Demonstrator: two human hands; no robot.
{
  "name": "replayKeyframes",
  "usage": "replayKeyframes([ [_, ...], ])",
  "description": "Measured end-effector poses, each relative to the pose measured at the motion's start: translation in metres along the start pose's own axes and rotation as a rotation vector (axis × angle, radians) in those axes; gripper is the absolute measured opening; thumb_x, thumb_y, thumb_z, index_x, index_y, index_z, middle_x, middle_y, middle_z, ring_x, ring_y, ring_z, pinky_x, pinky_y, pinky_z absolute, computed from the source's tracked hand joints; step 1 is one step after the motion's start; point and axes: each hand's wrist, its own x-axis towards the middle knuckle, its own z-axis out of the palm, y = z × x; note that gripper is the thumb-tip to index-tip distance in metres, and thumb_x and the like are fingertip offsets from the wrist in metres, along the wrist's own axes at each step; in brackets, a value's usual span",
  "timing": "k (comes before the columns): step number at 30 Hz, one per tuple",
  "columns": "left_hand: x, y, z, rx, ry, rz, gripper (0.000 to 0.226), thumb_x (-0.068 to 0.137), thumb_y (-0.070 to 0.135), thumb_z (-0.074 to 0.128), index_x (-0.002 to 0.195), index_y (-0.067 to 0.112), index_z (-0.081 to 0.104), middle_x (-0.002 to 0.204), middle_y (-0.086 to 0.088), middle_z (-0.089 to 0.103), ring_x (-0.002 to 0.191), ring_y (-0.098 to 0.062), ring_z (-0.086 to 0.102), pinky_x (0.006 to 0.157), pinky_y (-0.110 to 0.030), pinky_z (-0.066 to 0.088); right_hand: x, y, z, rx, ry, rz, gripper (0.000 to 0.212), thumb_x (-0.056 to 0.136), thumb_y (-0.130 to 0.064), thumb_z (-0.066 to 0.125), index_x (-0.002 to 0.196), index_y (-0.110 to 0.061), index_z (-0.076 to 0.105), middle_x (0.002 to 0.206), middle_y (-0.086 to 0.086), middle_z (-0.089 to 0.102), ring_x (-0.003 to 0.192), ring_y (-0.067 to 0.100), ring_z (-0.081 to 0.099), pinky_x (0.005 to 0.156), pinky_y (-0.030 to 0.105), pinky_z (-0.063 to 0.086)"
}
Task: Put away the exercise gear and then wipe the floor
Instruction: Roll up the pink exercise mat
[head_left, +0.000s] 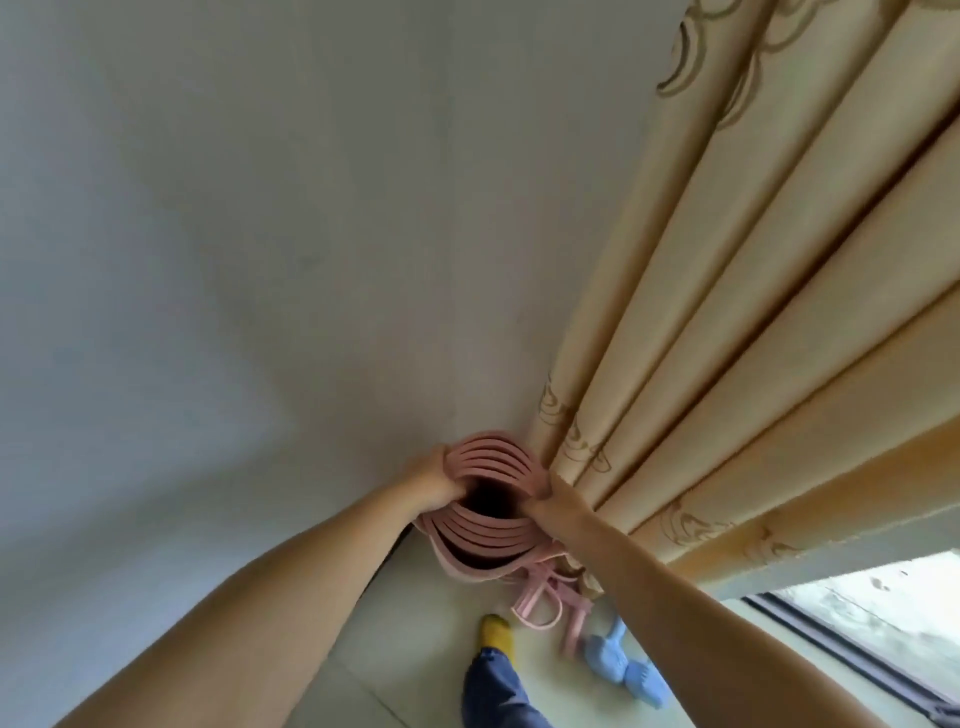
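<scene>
Bare forearms fill the lower part of the view, both reaching up and forward to a rolled pink exercise mat (491, 499) that stands on end in the corner, seen from above so its coiled layers and dark hollow core show. At about nine o'clock from the core, the left hand (434, 480) grips the roll's rim, fingers curled over the edge into the layers. At three o'clock from the core, the right hand (550, 501) pinches the opposite rim, thumb on the inside and fingers wrapped around the outside.

Behind the mat, from nine to twelve o'clock, rises a plain pale wall (234, 234). Running from the mat toward one and two o'clock hangs a cream curtain (753, 312) with gold patterns; its lower folds touch the roll's right side.

On the pale floor (415, 649) at six o'clock below the mat lie pink straps (540, 603), a foot in a yellow sock (496, 631) with a blue trouser leg, and, at five o'clock, a blue dumbbell (621, 662).
</scene>
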Motion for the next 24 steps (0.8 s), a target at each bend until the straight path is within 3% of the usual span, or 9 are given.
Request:
replayKeyframes([
  [2,0.03,0.004,-0.007,0.013,0.062,-0.003,0.031,0.087,0.023,0.057,0.117,0.014,0.059,0.113,-0.006,0.066,0.097,-0.021,0.061,0.079,-0.026,0.044,0.034,-0.011,0.001,0.02,0.002,0.02,0.048,0.084,-0.019,0.06,0.131,-0.018,0.047,0.116,0.003,0.061,0.102,0.021,0.059,0.081,0.03,0.054],
  [5,0.074,-0.002,-0.016,-0.057,0.186,-0.105,0.038,0.09,0.021,0.053,0.126,0.01,0.048,0.121,-0.01,0.06,0.107,-0.03,0.059,0.087,-0.033,0.047,0.083,-0.033,0.008,0.093,-0.015,0.076,0.047,0.088,-0.016,0.057,0.134,-0.018,0.044,0.125,0.008,0.056,0.112,0.028,0.054,0.081,0.036,0.054],
  [8,0.117,-0.018,-0.022,-0.146,0.249,-0.168,0.05,0.086,0.013,0.055,0.132,0.011,0.039,0.122,-0.015,0.056,0.105,-0.032,0.059,0.085,-0.036,0.052,0.13,-0.053,0.019,0.072,0.027,0.117,0.051,0.088,-0.016,0.057,0.137,-0.014,0.042,0.13,0.011,0.053,0.118,0.032,0.051,0.097,0.043,0.048],
  [11,0.164,-0.036,-0.023,-0.228,0.235,-0.163,0.057,0.082,0.007,0.056,0.135,0.014,0.038,0.123,-0.012,0.055,0.103,-0.027,0.059,0.078,-0.027,0.051,0.179,-0.063,0.03,0.047,0.074,0.12,0.046,0.089,-0.008,0.051,0.135,-0.009,0.043,0.128,0.012,0.054,0.118,0.033,0.051,0.099,0.04,0.045],
  [13,0.194,-0.044,-0.021,-0.237,0.255,-0.142,0.058,0.082,0.008,0.054,0.137,0.017,0.037,0.127,-0.01,0.053,0.107,-0.026,0.057,0.082,-0.029,0.052,0.205,-0.068,0.033,0.064,0.118,0.13,0.046,0.09,-0.006,0.049,0.135,-0.009,0.042,0.127,0.012,0.054,0.118,0.033,0.051,0.098,0.038,0.045],
  [18,0.233,-0.043,-0.012,-0.313,0.361,0.02,0.052,0.086,0.0,0.053,0.135,0.011,0.043,0.118,0.001,0.053,0.105,-0.014,0.053,0.087,-0.023,0.043,0.249,-0.062,0.033,0.151,0.193,0.108,0.048,0.085,-0.018,0.052,0.132,-0.02,0.046,0.117,0.006,0.061,0.108,0.032,0.059,0.093,0.046,0.051],
  [22,0.247,-0.068,0.014,-0.329,0.305,0.088,0.051,0.09,0.024,0.054,0.138,0.02,0.04,0.129,-0.004,0.057,0.118,-0.019,0.054,0.099,-0.032,0.046,0.268,-0.044,0.03,0.219,0.2,0.034,0.019,0.089,-0.021,0.056,0.104,-0.031,0.054,0.109,0.0,0.063,0.103,0.023,0.061,0.094,0.042,0.05],
  [24,0.247,-0.074,0.021,-0.347,0.276,0.066,0.06,0.089,0.03,0.052,0.144,0.026,0.03,0.134,-0.002,0.053,0.122,-0.015,0.052,0.103,-0.033,0.045,0.27,-0.034,0.028,0.257,0.153,0.015,0.019,0.087,-0.018,0.056,0.091,-0.036,0.052,0.107,0.003,0.065,0.104,0.026,0.062,0.095,0.045,0.049],
])
